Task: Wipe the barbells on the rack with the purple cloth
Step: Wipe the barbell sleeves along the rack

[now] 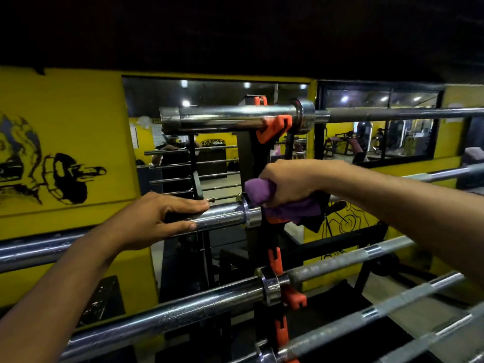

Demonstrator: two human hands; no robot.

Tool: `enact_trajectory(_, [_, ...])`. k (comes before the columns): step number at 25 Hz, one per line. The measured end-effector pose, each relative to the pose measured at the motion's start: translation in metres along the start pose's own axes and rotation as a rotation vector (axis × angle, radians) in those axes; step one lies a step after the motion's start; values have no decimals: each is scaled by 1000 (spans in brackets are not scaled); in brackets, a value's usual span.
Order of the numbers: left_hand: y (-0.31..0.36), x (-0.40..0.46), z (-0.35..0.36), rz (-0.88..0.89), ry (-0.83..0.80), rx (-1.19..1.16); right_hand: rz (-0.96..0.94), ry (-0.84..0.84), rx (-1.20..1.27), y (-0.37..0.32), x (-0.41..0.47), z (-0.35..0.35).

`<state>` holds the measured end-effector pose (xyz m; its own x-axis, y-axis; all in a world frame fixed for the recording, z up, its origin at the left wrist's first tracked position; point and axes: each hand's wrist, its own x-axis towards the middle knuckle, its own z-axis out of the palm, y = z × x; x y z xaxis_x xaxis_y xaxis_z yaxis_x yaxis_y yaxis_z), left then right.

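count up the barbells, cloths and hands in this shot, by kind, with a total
barbells: 5 that can be made out on the rack
purple cloth: 1
hands: 2, left and right
total: 8

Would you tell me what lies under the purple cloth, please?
The purple cloth, gripped by the right hand, drapes over the barbell where it meets an orange rack hook. The bar beneath the cloth is hidden.
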<state>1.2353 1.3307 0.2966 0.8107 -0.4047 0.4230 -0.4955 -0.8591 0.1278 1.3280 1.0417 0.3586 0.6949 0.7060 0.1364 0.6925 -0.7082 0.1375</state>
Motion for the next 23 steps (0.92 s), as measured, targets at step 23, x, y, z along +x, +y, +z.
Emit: enact_trajectory(23, [0,-1,3,-18,18,23,90,78,446,-41,63,9])
